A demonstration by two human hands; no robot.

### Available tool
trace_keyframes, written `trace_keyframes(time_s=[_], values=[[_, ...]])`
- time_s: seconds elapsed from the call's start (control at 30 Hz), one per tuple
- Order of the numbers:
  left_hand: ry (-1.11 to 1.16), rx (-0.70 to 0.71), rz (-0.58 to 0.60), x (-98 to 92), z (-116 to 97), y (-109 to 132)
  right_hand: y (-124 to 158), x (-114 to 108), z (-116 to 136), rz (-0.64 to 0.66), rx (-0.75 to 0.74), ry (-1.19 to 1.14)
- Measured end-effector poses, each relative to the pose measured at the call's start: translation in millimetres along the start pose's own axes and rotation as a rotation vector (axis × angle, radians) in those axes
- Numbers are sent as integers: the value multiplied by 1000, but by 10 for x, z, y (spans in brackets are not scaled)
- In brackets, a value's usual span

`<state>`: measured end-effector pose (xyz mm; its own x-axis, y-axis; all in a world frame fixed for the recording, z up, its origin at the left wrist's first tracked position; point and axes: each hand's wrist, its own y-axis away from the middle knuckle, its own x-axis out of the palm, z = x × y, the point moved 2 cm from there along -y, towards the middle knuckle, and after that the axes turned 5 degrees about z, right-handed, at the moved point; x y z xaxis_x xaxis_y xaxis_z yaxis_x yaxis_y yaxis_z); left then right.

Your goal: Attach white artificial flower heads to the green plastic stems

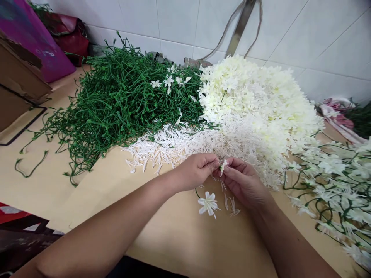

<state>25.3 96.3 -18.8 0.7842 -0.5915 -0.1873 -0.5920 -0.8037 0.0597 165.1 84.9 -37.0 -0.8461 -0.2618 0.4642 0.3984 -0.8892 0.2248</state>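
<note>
My left hand (201,169) is closed in a pinch on a green artificial flower stem, most of it hidden by the fingers. From below that hand hangs an open white artificial flower (208,203) on a short visible piece of stem. Against its fingertips, my right hand (245,179) pinches a small white flower (223,166), its petals folded together. Just beyond both hands spreads a heap of thin white stamens (191,144). A few loose stamens (232,206) lie under my right hand.
Green stems (124,92) are piled at the back left, white petal pieces (255,92) at the back right. Stemmed white flowers (333,193) lie along the right. A cardboard box (17,85) stands at the left, and a tiled wall (179,23) closes off the back.
</note>
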Motion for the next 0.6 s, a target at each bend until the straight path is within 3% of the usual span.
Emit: trace_keyframes(time_s=[0.37,0.6], values=[[-72,18,-17,19,31,8,11,35,13,-46,27,35],[13,-16,-31,20,-22,39,5,122,21,-3,22,-159]])
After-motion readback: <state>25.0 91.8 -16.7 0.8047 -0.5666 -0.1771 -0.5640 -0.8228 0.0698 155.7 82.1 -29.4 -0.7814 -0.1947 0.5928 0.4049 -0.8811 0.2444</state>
